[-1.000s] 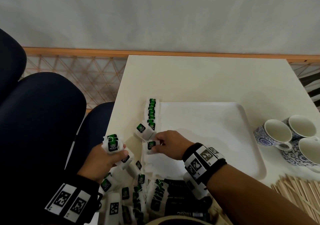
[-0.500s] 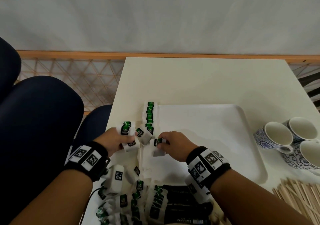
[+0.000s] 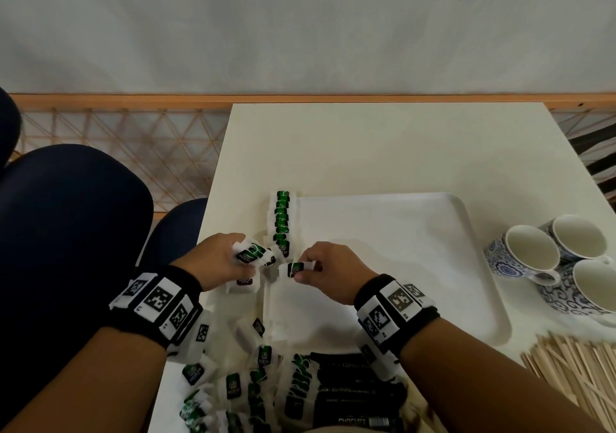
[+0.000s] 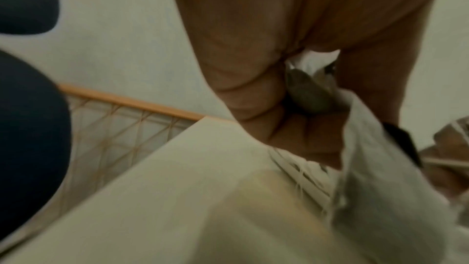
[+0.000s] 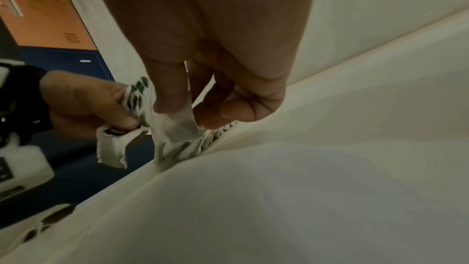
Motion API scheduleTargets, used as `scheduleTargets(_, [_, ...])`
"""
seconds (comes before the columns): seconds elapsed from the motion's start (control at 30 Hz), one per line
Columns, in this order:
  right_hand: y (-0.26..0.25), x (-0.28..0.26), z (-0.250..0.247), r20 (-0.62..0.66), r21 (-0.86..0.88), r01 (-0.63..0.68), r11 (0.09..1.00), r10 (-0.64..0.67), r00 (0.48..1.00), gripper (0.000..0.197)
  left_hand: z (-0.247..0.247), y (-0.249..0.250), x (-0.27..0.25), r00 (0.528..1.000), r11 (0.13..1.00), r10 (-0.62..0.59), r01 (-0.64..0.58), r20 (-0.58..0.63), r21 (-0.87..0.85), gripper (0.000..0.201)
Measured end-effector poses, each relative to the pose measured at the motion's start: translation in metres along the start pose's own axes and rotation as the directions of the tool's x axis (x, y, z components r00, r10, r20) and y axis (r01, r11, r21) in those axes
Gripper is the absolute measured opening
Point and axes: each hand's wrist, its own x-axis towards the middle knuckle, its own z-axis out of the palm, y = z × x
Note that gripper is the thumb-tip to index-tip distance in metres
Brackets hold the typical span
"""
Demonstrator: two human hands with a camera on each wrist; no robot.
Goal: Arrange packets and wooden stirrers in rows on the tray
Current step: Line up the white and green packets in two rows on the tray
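Observation:
A white tray (image 3: 466, 266) lies on the cream table. A row of white packets with green labels (image 3: 282, 222) stands along the tray's left edge. My left hand (image 3: 233, 259) grips a small bunch of green-label packets (image 3: 250, 253) just left of the row's near end. My right hand (image 3: 308, 271) pinches one packet (image 3: 295, 268) over the tray's left side, close to the row's end; in the right wrist view this packet (image 5: 175, 125) hangs from the fingertips. Wooden stirrers (image 3: 580, 376) lie in a heap at the near right.
Loose green-label packets (image 3: 233, 386) and black coffee sachets (image 3: 353, 396) are piled at the table's near edge. Blue-patterned cups (image 3: 560, 259) stand right of the tray. Dark blue chairs (image 3: 66, 232) sit left of the table.
My left hand has moved up and right from the near pile to the row's end, carrying packets. My right hand has lifted its packet slightly toward the row.

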Motion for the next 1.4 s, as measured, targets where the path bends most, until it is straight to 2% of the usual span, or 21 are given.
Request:
scheduleTargets(0.1, [-0.004,0.004,0.001,0.004,-0.016,0.096,0.995,-0.096,0.995,0.018,-0.005,0.006,-0.005,0.997,0.997,0.066,-0.067,0.049,0.025,0.025])
scheduleTargets(0.17, [-0.008,0.005,0.0,0.01,0.002,0.115,0.993,-0.115,0.993,0.013,-0.008,0.008,-0.008,0.993,0.997,0.075,-0.075,0.093,-0.004,0.032])
scheduleTargets(0.27, [-0.012,0.005,0.0,0.032,0.063,0.055,0.996,-0.057,0.998,0.025,-0.009,0.009,-0.01,0.985,0.996,0.087,-0.082,0.149,-0.045,0.036])
scheduleTargets(0.37, [-0.011,0.008,0.002,0.044,0.113,-0.012,0.994,0.007,0.999,0.019,-0.007,0.009,-0.01,0.984,0.989,0.089,-0.069,0.155,-0.132,0.03])
scheduleTargets(0.43, [-0.009,0.01,0.006,0.034,0.13,-0.042,0.991,0.038,0.999,0.017,-0.005,0.009,-0.009,0.984,0.988,0.081,-0.058,0.159,-0.144,0.033])
scheduleTargets(0.57, [-0.003,0.015,0.017,-0.006,0.215,-0.149,0.965,0.153,0.988,0.022,-0.008,-0.001,-0.01,0.995,0.979,-0.004,0.024,0.098,-0.201,0.042])
scheduleTargets(0.63, [-0.002,0.017,0.021,-0.025,0.276,-0.186,0.943,0.2,0.979,0.023,-0.012,-0.009,-0.013,0.998,0.983,-0.044,0.05,0.034,-0.177,0.034])
scheduleTargets(0.77, [-0.003,0.022,0.027,-0.09,0.267,-0.171,0.948,0.202,0.975,0.023,-0.014,-0.025,-0.024,0.991,0.974,-0.122,0.107,-0.062,-0.197,0.025])
scheduleTargets(0.9, [-0.006,0.024,0.032,-0.121,0.279,-0.163,0.946,0.203,0.972,0.019,-0.009,-0.036,-0.036,0.984,0.96,-0.161,0.139,-0.075,-0.242,0.026])
scheduleTargets(1.03, [-0.006,0.025,0.034,-0.153,0.208,-0.159,0.965,0.192,0.969,0.017,-0.003,-0.038,-0.044,0.979,0.943,-0.179,0.144,-0.094,-0.3,0.025])
scheduleTargets(1.17, [-0.003,0.027,0.034,-0.177,0.207,-0.194,0.959,0.231,0.957,0.025,0.0,-0.038,-0.049,0.981,0.932,-0.173,0.133,-0.092,-0.338,0.028])
scheduleTargets(1.3, [-0.005,0.029,0.034,-0.166,0.187,-0.217,0.958,0.249,0.954,0.023,0.002,-0.035,-0.053,0.981,0.918,-0.171,0.126,-0.087,-0.376,0.038])
scheduleTargets(1.4, [-0.007,0.027,0.033,-0.159,0.24,-0.234,0.942,0.276,0.948,0.035,0.002,-0.031,-0.055,0.986,0.917,-0.149,0.108,-0.079,-0.384,0.043])
